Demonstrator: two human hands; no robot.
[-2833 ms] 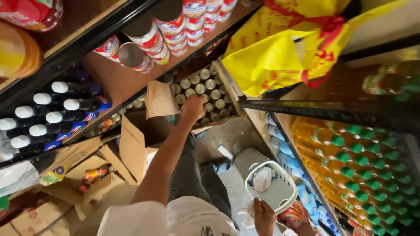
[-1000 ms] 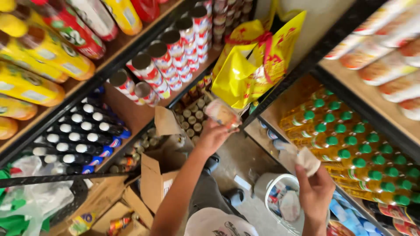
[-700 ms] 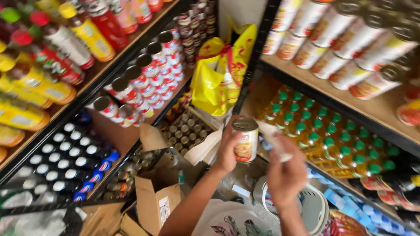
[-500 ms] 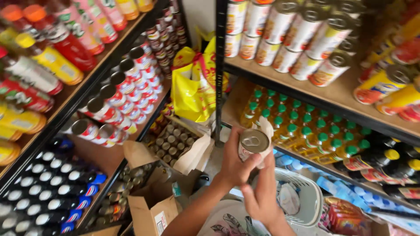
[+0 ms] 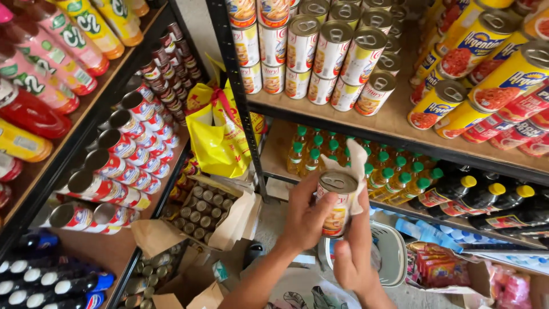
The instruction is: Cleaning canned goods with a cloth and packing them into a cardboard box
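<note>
I hold a small tin can with a pull-tab lid upright in front of me. My left hand wraps around its left side. My right hand presses a whitish cloth against the can's right side and back. The can hangs in mid-air between two shelving units, below a shelf of stacked cans.
Left shelves carry cans, red and yellow bottles and dark bottles. Right shelves hold green-capped oil bottles and dark sauce bottles. A yellow bag hangs at the corner. Open cardboard boxes of cans and a white basin lie below.
My left hand took a can from the open box low down and lifted it. My right hand brought the cloth up against it. The view has tilted up to the shelves.
</note>
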